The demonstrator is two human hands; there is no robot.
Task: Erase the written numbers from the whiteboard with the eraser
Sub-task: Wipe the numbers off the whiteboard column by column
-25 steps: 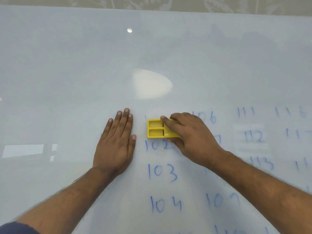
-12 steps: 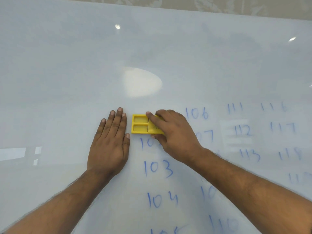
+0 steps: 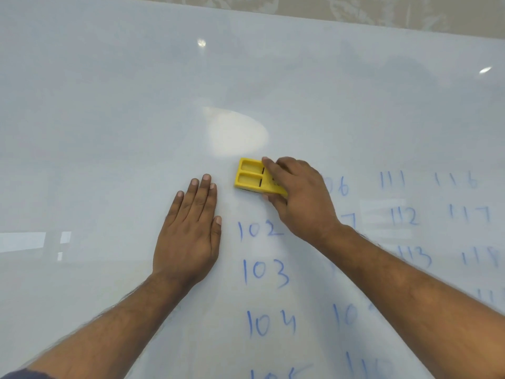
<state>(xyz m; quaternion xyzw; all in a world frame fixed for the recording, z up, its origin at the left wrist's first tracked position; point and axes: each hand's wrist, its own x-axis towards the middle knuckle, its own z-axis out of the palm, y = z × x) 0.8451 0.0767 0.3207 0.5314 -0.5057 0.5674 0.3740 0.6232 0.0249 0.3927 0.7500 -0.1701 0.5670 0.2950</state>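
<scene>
A large whiteboard (image 3: 136, 119) fills the view, with blue numbers written in columns on its lower right. My right hand (image 3: 297, 195) grips a yellow eraser (image 3: 250, 176) and presses it flat on the board just above the number 102 (image 3: 259, 229). Below that stand 103 (image 3: 266, 272) and 104 (image 3: 270, 322). To the right are 112 (image 3: 403, 216) and other numbers, some faint or hidden by my right arm. My left hand (image 3: 188, 233) lies flat on the board, fingers together, left of the eraser and apart from it.
The far edge of the board (image 3: 355, 21) runs along the top, with a patterned wall behind it. Bright light reflections (image 3: 237, 132) show on the glossy surface above the eraser. The left half of the board carries no writing.
My right hand has slid the eraser up, away from 102, so that number is now fully visible. My left hand stays flat in place.
</scene>
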